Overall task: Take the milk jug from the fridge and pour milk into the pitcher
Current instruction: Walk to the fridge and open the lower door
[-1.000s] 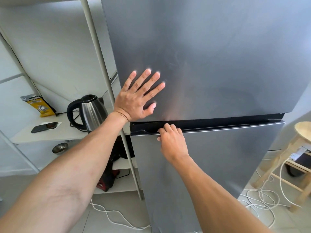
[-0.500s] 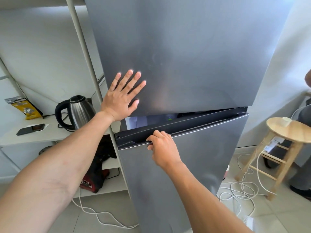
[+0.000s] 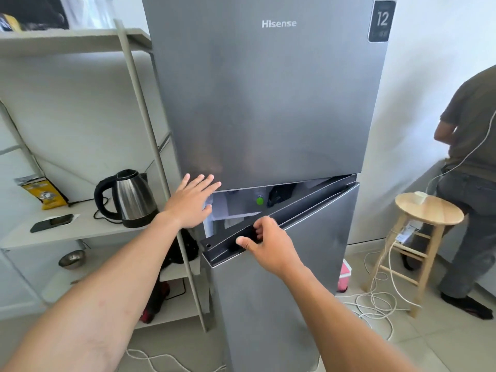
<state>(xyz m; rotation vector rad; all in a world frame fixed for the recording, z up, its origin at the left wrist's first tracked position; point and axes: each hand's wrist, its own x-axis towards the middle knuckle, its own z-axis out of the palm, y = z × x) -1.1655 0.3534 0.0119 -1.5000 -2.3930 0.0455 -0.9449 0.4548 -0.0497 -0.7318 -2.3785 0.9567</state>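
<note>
A green-capped container [image 3: 259,201] stands inside the fridge [image 3: 279,63], seen through the gap above the half-open lower door [image 3: 308,264]; whether it is the milk jug cannot be told. The right hand [image 3: 271,245] grips that door's top edge, fingers curled into the handle recess. The left hand [image 3: 192,202] is flat, fingers spread, fingertips at the upper door's [image 3: 268,130] bottom edge. A kettle [image 3: 131,200] sits on the shelf [image 3: 88,229] just left of the fridge.

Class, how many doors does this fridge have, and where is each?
2: the upper door, closed, above; the lower door, ajar, its top edge gripped by the right hand.
</note>
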